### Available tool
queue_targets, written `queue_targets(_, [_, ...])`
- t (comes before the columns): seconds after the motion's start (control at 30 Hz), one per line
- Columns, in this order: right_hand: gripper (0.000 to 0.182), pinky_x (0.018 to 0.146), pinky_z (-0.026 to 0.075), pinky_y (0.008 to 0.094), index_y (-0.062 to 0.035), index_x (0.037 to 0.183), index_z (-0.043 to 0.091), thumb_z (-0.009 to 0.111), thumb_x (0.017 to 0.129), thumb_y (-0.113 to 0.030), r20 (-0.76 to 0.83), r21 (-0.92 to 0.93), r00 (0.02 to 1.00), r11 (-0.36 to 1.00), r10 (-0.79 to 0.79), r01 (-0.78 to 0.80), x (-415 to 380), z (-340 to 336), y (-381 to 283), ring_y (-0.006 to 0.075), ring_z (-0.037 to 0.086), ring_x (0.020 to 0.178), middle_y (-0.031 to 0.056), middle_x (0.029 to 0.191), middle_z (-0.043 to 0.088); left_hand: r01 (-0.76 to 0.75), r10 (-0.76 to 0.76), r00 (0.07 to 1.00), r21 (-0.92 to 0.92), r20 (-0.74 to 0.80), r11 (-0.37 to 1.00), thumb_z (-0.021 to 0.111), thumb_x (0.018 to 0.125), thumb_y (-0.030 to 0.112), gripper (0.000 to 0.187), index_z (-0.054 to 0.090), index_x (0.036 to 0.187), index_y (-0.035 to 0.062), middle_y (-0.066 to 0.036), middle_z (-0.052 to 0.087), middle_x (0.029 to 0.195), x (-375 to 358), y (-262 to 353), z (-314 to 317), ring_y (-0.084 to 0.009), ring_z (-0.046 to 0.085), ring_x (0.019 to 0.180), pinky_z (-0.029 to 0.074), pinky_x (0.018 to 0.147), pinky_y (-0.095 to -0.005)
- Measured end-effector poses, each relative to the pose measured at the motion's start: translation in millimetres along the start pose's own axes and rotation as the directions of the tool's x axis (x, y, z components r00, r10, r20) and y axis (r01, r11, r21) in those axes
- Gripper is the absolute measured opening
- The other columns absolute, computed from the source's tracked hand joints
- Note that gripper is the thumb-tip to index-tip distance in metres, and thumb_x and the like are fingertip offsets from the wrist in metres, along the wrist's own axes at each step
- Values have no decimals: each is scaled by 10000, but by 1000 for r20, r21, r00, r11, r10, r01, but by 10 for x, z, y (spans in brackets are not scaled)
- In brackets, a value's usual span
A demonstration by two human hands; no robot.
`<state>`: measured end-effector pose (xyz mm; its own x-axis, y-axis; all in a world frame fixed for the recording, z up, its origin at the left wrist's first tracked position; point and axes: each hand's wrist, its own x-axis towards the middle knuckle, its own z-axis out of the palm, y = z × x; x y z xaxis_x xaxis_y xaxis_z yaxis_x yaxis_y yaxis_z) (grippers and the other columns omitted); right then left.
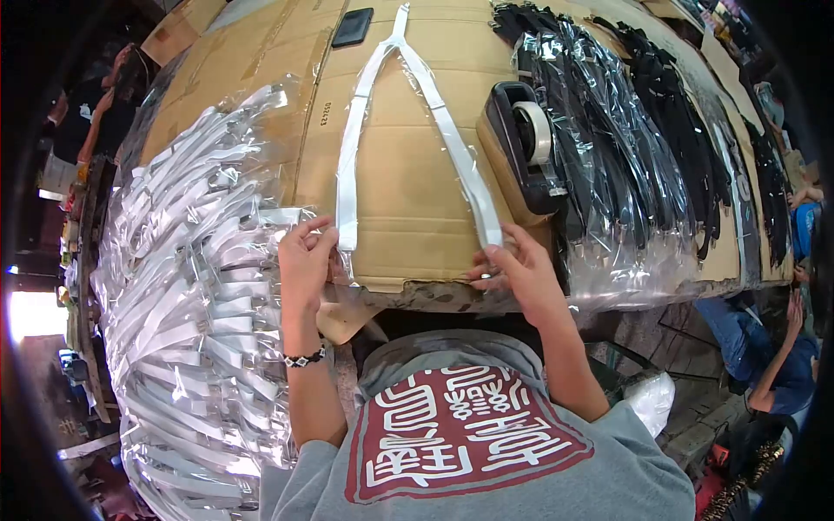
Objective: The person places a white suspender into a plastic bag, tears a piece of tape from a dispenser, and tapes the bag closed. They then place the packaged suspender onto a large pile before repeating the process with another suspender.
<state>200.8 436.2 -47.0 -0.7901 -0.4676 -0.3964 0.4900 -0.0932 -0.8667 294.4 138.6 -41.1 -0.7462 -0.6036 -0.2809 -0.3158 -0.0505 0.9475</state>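
White suspenders (349,148) in clear plastic lie on the cardboard-covered table, joined at the top and spread into two straps. My left hand (306,256), with a beaded bracelet on its wrist, pinches the lower end of the left strap and its plastic. The right strap's lower end is between the thumb and fingers of my right hand (521,267). A black tape dispenser (524,148) holding a clear roll stands to the right of the straps. Many wrapped white straps (191,286) are heaped at the left.
Wrapped black straps (608,139) lie in rows on the right. A dark phone (353,28) rests near the far edge of the cardboard (400,208). People are visible at both sides; one person in blue (786,373) is at the lower right.
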Motion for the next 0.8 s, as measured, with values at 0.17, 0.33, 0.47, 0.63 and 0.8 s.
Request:
queue_targets(0.17, [478,606,615,318,56,1418,450,575,976,-78,-19,-102,1000,995,-14,12,-108,-89,24,214,716,805,131,996,679,138,-93,977,-238,192,961,671,946,116,319,634,1229,-26,-21,688,864,25,-118,-150,-50,607,685,490,580,-195])
queue_targets(0.33, [460,587,600,306,50,1406,474,579,987,-108,-19,-28,1000,1000,-10,9,-117,-79,-4,192,709,786,136,991,684,50,-48,997,-34,62,998,656,952,131,378,581,1268,-62,-34,656,798,-141,3,31,-78,591,628,472,529,-220])
queue_targets(0.47, [448,612,585,291,78,1381,487,577,996,-131,-121,-277,980,953,-158,119,-288,-140,0,192,713,776,152,987,684,-145,152,988,322,4,935,670,941,154,348,630,1195,-81,-90,701,820,-216,-37,-71,-114,639,694,519,610,-289])
queue_targets(0.63, [392,631,536,307,42,1327,557,594,985,-148,-112,-556,968,822,-226,127,-516,-298,-13,184,716,746,177,949,692,-215,293,953,502,-81,838,688,919,189,365,655,1179,-64,-153,730,855,-382,20,-87,-196,670,710,536,688,-338])
queue_targets(0.8, [332,658,527,374,43,1219,617,620,951,-154,-95,-841,921,526,-379,129,-678,-210,-82,286,710,715,204,818,696,-237,383,907,543,-174,806,690,921,220,372,666,1175,-51,-162,723,847,-471,-136,-281,-229,676,724,539,700,-343])
